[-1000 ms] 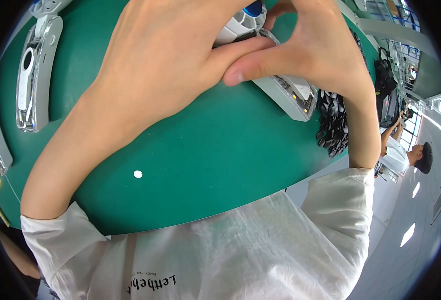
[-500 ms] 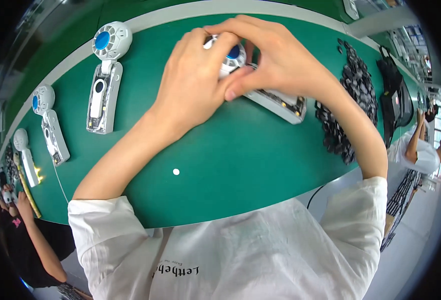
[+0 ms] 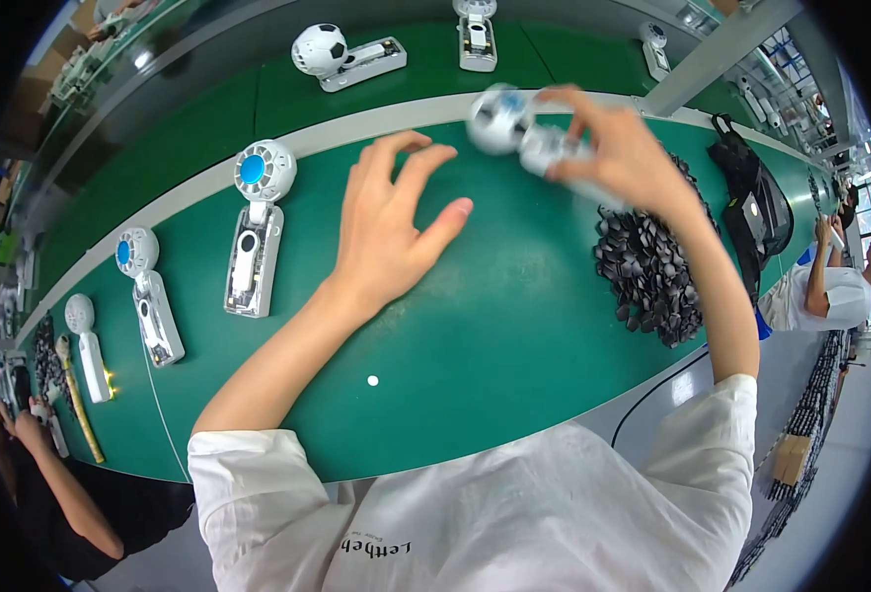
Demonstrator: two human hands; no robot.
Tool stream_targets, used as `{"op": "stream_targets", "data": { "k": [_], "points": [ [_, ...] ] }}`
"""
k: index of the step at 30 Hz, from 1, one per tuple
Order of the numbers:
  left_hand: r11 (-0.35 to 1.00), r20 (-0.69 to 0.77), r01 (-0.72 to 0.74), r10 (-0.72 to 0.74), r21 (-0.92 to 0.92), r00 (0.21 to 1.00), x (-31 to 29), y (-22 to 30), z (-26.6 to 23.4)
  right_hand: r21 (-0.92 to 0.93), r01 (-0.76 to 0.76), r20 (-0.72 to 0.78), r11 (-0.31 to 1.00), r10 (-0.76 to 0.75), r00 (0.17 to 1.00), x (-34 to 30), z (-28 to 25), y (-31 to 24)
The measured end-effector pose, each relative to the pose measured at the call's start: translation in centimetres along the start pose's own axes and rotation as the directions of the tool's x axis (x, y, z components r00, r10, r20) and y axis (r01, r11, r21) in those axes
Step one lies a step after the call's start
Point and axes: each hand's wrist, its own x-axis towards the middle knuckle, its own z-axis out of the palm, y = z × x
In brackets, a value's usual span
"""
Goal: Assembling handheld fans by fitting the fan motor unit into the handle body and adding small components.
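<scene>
My right hand [image 3: 628, 158] grips a white handheld fan [image 3: 499, 120] by its handle, raised toward the far edge of the table. The fan has a round head with black patches and a blue spot, and it is blurred by motion. To its left my left hand [image 3: 386, 227] hovers over the green table [image 3: 475, 365], fingers apart and holding nothing. Left of that hand lies another handheld fan [image 3: 256, 237] with a blue disc on its head and an exposed circuit board in its handle. Beside my right forearm spreads a pile of black plastic pieces [image 3: 652, 271].
Farther left lie a second blue-disc fan [image 3: 151, 301], a lit white fan [image 3: 90, 350] and a yellow stick [image 3: 80, 409]. A far bench holds a football-patterned fan [image 3: 356, 64]. Black bag [image 3: 756, 197] rests at right. Co-workers' arms [image 3: 70, 483] show at left, a person [image 3: 830, 286] at right.
My left hand has let go of the fan and stands apart, fingers spread. My right hand has carried the fan away to the right. The whole view has tilted up, showing the far bench.
</scene>
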Motion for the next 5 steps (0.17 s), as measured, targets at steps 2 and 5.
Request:
{"op": "stream_targets", "data": {
  "k": [2,5],
  "points": [
    [0.999,0.031,-0.044,0.044,0.003,0.999,0.2,0.4,0.0,-0.086,-0.062,-0.191,0.994,0.045,0.981,4.2,-0.9,5.5],
    [0.993,0.075,-0.081,0.075,0.080,0.994,-0.1,-0.4,-1.4,-0.082,-0.140,-0.263,0.987,0.115,0.958,12.7,-0.3,11.6]
  ]
}}
